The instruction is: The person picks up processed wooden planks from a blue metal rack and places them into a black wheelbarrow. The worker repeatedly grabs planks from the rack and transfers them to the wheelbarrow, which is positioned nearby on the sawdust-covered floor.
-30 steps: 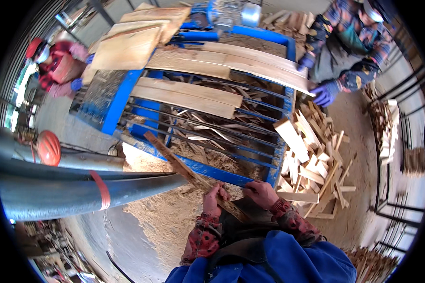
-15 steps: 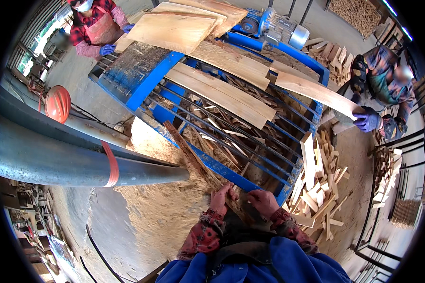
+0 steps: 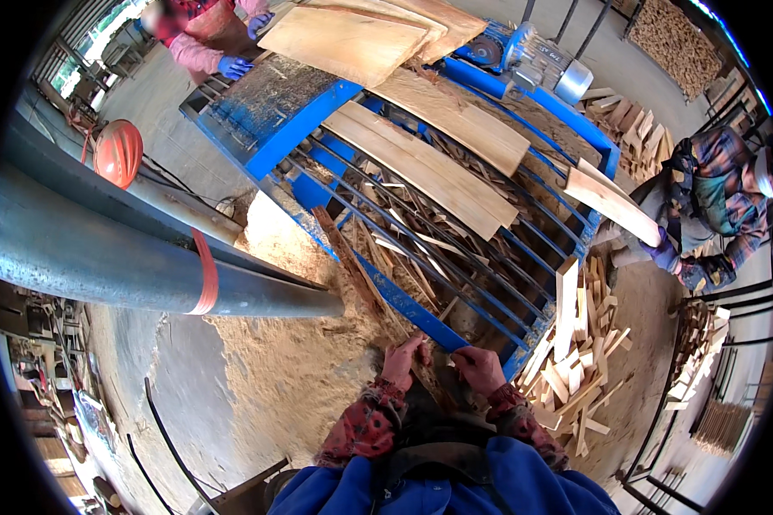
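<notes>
My left hand [image 3: 402, 360] is closed, its fingers curled beside a long rough strip of bark-edged wood [image 3: 349, 266] that slants along the near side of the blue machine frame [image 3: 412, 311]. What those fingers hold, if anything, is too small to make out. Close to the frame's near corner is my right hand [image 3: 481, 369], with thumb and fingers drawn together; its grip is hidden too. Beyond both hands, dark bars [image 3: 442, 273] span the frame, with wood offcuts beneath. Two pale planks, a nearer one [image 3: 421, 167] and a farther one [image 3: 464, 120], lie across the bars.
At far left a person in red plaid rests a blue-gloved hand [image 3: 234, 68] by stacked wide boards [image 3: 343, 43]. On the right, another person holds a board [image 3: 610, 203]. Offcuts [image 3: 575, 360] heap beside the frame. A thick metal column [image 3: 146, 266] stands left, near sawdust [image 3: 292, 369].
The person on the right has drawn the board away from the frame, toward themselves. My view has shifted slightly, so the machine sits farther right. My hands stay in nearly the same place.
</notes>
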`<action>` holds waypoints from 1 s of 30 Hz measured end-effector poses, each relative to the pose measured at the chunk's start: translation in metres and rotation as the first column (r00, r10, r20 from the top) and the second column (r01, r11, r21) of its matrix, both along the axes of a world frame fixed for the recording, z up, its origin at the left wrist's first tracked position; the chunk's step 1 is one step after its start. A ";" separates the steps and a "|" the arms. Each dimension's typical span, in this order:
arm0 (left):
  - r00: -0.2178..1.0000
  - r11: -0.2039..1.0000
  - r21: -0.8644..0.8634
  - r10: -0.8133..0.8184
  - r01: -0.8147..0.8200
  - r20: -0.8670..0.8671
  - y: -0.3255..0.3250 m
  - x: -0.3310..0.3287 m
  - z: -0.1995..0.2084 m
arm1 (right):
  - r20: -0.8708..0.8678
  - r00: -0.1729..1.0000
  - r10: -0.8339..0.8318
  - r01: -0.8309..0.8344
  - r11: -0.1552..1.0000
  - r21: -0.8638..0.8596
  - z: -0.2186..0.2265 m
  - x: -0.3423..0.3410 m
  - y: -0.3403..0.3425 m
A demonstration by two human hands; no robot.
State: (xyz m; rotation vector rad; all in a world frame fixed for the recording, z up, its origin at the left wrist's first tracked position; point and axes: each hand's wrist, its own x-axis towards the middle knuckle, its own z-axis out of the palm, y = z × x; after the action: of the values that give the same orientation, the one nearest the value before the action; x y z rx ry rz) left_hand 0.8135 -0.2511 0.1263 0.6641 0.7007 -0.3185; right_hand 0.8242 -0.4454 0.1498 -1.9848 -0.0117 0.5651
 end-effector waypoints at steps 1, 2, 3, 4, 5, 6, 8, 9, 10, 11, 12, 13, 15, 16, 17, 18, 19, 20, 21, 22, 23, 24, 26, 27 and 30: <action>1.000 1.000 0.000 0.003 -0.003 0.002 0.000 -0.001 -0.003 | -0.010 1.000 0.000 0.000 1.000 0.006 -0.001 0.000 0.000; 1.000 1.000 0.001 0.005 -0.005 0.003 0.001 -0.003 -0.007 | -0.021 1.000 0.000 0.000 1.000 0.013 -0.003 -0.001 0.000; 1.000 1.000 0.000 0.004 -0.004 0.005 0.001 -0.002 -0.006 | 0.025 1.000 0.004 -0.005 1.000 0.006 -0.008 -0.002 -0.001; 1.000 1.000 0.015 0.000 0.000 -0.002 0.000 -0.001 -0.004 | 0.070 0.998 0.009 -0.009 1.000 -0.001 -0.017 -0.003 -0.003; 1.000 1.000 0.031 -0.005 0.005 -0.008 -0.001 -0.001 -0.001 | 0.116 0.993 0.012 -0.012 1.000 -0.008 -0.022 -0.004 -0.004; 1.000 0.999 0.046 -0.009 0.010 -0.015 -0.001 0.000 0.002 | 0.130 0.991 0.020 -0.017 1.000 -0.018 -0.023 -0.004 -0.005; 1.000 0.998 0.056 -0.004 0.004 -0.010 -0.001 -0.001 0.005 | 0.159 0.987 0.031 -0.025 0.999 -0.039 -0.024 -0.003 -0.005; 1.000 0.998 0.062 -0.001 0.002 -0.009 -0.001 -0.001 0.005 | 0.122 0.992 0.033 -0.029 0.999 -0.033 -0.018 -0.002 -0.004; 1.000 0.998 0.063 -0.002 0.002 -0.005 0.000 -0.002 0.005 | 0.084 0.996 0.035 -0.033 0.999 -0.027 -0.009 0.000 -0.002; 1.000 0.998 0.064 -0.003 0.003 -0.001 0.001 -0.002 0.004 | 0.046 0.998 0.037 -0.036 0.999 -0.022 -0.004 0.001 0.000; 1.000 0.998 0.063 -0.007 0.006 0.002 0.001 -0.003 0.003 | 0.038 0.999 0.032 -0.032 0.999 -0.016 -0.003 0.001 0.000; 1.000 0.998 0.065 -0.005 0.005 0.005 0.001 -0.003 0.003 | 0.029 0.999 0.028 -0.028 1.000 -0.010 -0.002 0.001 0.000; 1.000 0.998 0.069 -0.002 0.001 0.011 0.001 -0.004 0.003 | 0.017 1.000 0.024 -0.024 1.000 -0.003 -0.001 0.000 0.001; 1.000 0.998 0.068 -0.002 0.001 0.009 0.001 -0.004 0.003 | 0.013 1.000 0.024 -0.024 1.000 -0.002 0.000 0.001 0.001; 1.000 0.998 0.067 -0.002 0.001 0.007 0.001 -0.004 0.004 | 0.009 1.000 0.024 -0.024 1.000 -0.002 0.000 0.001 0.002; 1.000 0.998 0.067 0.000 0.000 0.006 0.001 -0.004 0.005 | 0.003 1.000 0.023 -0.023 1.000 0.001 0.003 0.002 0.003; 1.000 0.998 0.056 -0.007 0.006 0.008 0.002 -0.004 0.005 | -0.003 1.000 0.023 -0.023 1.000 0.004 0.007 0.002 0.004; 1.000 0.999 0.045 -0.013 0.013 0.011 0.002 -0.005 0.005 | -0.009 1.000 0.022 -0.022 1.000 0.006 0.008 0.003 0.004; 1.000 0.999 0.033 -0.022 0.021 0.014 0.003 -0.005 0.005 | -0.006 1.000 0.021 -0.021 1.000 0.012 0.007 0.003 0.004; 1.000 1.000 0.023 -0.018 0.018 0.006 0.003 -0.004 0.006 | -0.002 1.000 0.020 -0.020 1.000 0.018 0.005 0.002 0.004; 1.000 1.000 0.013 -0.015 0.015 -0.001 0.003 -0.004 0.006 | 0.001 1.000 0.019 -0.019 1.000 0.023 0.004 0.002 0.004; 1.000 1.000 0.003 -0.011 0.011 -0.009 0.003 -0.004 0.007 | -0.006 1.000 0.020 -0.020 0.999 0.027 0.006 0.002 0.004; 1.000 1.000 0.025 -0.005 0.005 -0.005 0.003 -0.003 0.013 | -0.019 1.000 0.022 -0.021 0.999 0.036 0.010 0.004 0.006; 1.000 0.999 0.039 -0.001 0.001 -0.006 0.003 -0.003 0.015 | 0.025 0.999 0.040 -0.041 0.999 0.035 0.008 0.004 0.006; 1.000 0.999 0.039 0.002 -0.003 0.009 0.004 -0.004 0.013 | 0.154 0.985 0.083 -0.089 0.996 0.033 0.008 0.010 0.009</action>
State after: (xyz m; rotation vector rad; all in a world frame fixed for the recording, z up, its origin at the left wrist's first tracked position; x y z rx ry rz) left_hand 0.8096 -0.2472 0.1391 0.7013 0.7010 -0.3002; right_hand 0.8343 -0.4369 0.1580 -1.9919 -0.2024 0.4631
